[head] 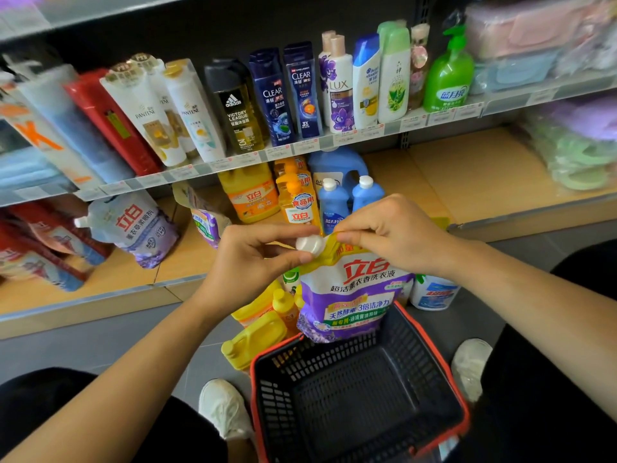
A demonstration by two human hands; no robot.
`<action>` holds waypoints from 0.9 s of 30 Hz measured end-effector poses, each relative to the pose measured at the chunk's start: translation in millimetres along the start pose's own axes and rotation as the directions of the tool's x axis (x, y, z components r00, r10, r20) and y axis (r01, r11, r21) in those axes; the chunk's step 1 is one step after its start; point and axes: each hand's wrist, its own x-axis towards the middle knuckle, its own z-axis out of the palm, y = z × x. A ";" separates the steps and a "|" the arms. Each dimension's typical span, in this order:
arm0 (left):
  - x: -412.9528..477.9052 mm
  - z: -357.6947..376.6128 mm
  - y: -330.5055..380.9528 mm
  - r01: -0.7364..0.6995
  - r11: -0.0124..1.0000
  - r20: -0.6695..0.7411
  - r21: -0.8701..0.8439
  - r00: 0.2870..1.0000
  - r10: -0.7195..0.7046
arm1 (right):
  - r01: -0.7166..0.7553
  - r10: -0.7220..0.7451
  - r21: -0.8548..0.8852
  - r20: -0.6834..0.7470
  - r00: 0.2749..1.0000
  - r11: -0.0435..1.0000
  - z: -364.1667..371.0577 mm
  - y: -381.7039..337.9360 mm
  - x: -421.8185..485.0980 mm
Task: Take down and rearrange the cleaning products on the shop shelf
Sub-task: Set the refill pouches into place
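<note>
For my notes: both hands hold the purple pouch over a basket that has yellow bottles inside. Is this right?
Not quite: the head view shows the basket empty; the yellow bottles stand on the floor beside it. The left hand and right hand do hold the pouch.

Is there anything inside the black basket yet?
Empty. The basket has a bare mesh floor; the purple pouch, held by the left hand and right hand, hangs at its far rim.

Glossy plastic pouch (354, 295); matt plastic mesh basket (360, 396)
</note>
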 end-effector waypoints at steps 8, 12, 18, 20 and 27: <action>-1.5 8.4 -3.6 0.049 0.984 -0.125 -0.173 0.990 -0.071 | -0.006 0.007 0.044 -0.031 0.999 0.999 -4.9 -2.5 2.4; -1.9 6.4 -17.3 0.084 0.993 -0.098 -0.079 0.991 -0.091 | -0.053 0.063 0.133 -0.070 0.996 0.990 -4.7 2.0 2.2; -11.2 13.5 -45.0 0.295 0.955 0.214 0.004 0.933 -0.289 | -0.007 0.045 0.220 -0.171 0.984 0.975 -13.2 2.3 2.9; -19.9 17.9 -58.0 0.439 0.896 0.159 0.069 0.882 -0.444 | -0.003 0.057 0.261 -0.200 0.978 0.965 -16.9 3.9 2.6; -46.0 40.2 -82.5 0.842 0.517 0.199 -0.156 0.539 -0.818 | 0.019 0.059 0.287 -0.262 0.963 0.958 -18.0 6.1 -2.5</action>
